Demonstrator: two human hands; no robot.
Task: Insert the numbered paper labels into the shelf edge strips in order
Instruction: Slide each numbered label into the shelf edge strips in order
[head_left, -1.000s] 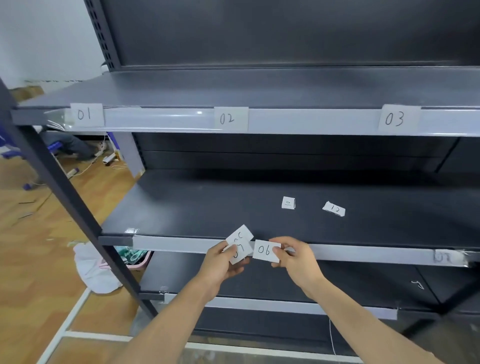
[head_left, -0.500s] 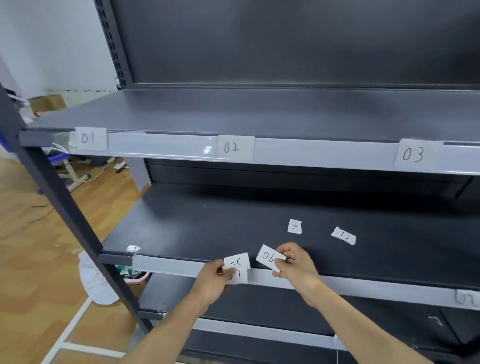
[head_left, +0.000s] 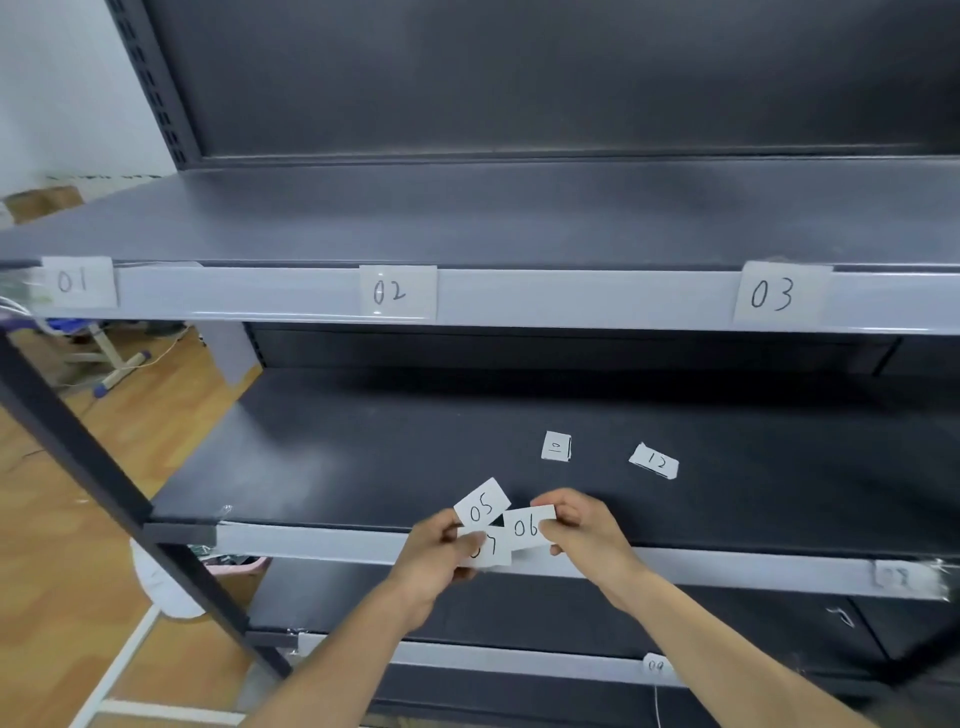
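My left hand (head_left: 434, 556) pinches two white paper labels, one marked 05 (head_left: 482, 503) and one under it that reads like 07 (head_left: 491, 552). My right hand (head_left: 584, 525) pinches the label marked 06 (head_left: 527, 527) right beside them. Both hands hover in front of the middle shelf's grey edge strip (head_left: 322, 543). Labels 01 (head_left: 77, 282), 02 (head_left: 397, 292) and 03 (head_left: 779, 293) sit in the top shelf's edge strip (head_left: 571, 299). Loose labels 10 (head_left: 556, 447) and 12 (head_left: 653, 461) lie on the middle shelf.
A label (head_left: 894, 576) sits at the far right of the middle strip, its number unclear. Another label (head_left: 655, 665) sits in the lower shelf's strip. A dark upright post (head_left: 104, 483) crosses the left side. Wooden floor with cables and a white cloth (head_left: 156, 582) lies to the left.
The view has tilted up, so the shelves sit lower in frame. My right hand has brought label 06 closer to the labels in my left hand, level and almost touching them.
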